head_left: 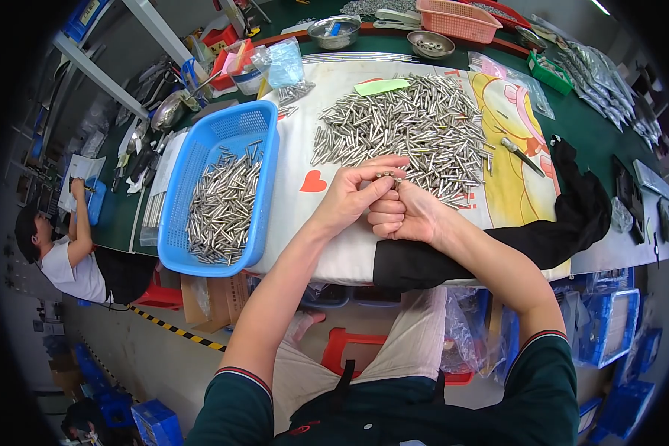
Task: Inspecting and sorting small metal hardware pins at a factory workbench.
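My left hand [351, 195] is closed in a pinch, its fingertips meeting those of my right hand over the near edge of a pile. Between the two hands a few shiny ends of small metal pins [387, 175] show; the rest of them is hidden by my fingers. My right hand [409, 213] is curled into a fist around them, thumb side up. Just beyond lies a wide heap of slim metal pins [401, 123] on a white printed cloth [293, 212]. A blue plastic basket [267, 186] to the left holds more metal pins [223, 208].
A green slip [381, 86] lies on the heap. Right of it are a dark-handled brush [522, 156] and a black cloth [453, 260]. Metal bowls [333, 32] and a pink basket [459, 21] stand at the back. Another person [63, 249] works at the far left.
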The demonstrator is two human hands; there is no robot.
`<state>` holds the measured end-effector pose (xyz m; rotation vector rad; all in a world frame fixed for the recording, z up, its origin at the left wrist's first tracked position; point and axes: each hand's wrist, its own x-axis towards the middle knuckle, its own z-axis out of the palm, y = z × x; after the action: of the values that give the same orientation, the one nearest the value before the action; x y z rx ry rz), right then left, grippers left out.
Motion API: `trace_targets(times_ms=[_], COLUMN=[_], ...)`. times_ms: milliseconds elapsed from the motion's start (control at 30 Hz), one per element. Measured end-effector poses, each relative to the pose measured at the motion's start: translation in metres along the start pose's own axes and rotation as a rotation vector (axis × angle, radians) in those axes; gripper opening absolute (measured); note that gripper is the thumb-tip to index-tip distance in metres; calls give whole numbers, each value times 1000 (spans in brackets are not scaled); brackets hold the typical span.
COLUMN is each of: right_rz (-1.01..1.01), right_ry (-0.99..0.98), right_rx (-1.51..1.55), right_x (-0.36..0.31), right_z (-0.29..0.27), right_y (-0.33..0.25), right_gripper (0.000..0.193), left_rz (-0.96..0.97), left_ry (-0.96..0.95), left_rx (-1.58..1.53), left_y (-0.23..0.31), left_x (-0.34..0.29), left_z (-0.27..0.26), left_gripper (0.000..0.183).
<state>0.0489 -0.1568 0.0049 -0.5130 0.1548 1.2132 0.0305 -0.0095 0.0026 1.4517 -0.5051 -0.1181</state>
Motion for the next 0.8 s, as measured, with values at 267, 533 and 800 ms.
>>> trace_targets(times_ms=[267, 533, 800], right_rz=[-21, -33, -62], right_ry=[49, 76, 81], right_rx=[-30, -32, -62], right_x=[0, 0, -2], right_z=[2, 4, 4], right_y=[0, 1, 0], right_gripper=[45, 49, 51], left_rz=[25, 57, 148], left_ry=[-28, -10, 37], left_rx=[37, 25, 138], left_y=[2, 2, 1], left_x=[0, 0, -1], left_z=[-1, 0, 1], left_gripper=[22, 22, 24])
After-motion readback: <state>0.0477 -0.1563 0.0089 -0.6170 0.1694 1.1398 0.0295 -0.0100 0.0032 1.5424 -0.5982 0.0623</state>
